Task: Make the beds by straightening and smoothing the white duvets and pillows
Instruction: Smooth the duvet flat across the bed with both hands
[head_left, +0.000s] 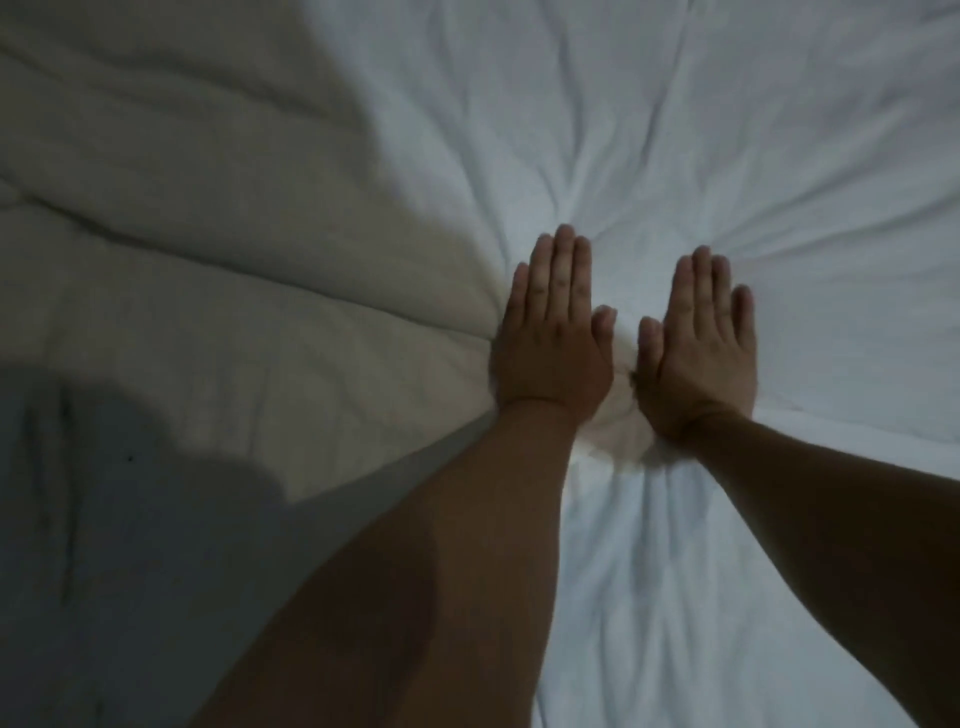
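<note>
Where the white duvet (701, 130) fills the centre and right of my feed, I see creases fanning out from one pressed spot near the middle. Both hands lie palm-down on that spot, side by side, with the thumbs close but apart. The left hand (550, 338) is flat, fingers straight and together. Its outer edge sits on the line where the white cover meets a cream padded layer (208, 291) of bedding on the left. The right hand (701, 353) is just as flat, straight fingers pressing the cover. Neither hand grips anything. Both forearms reach in from the bottom edge. A dark shadow (130, 519) lies over the lower-left bedding.
</note>
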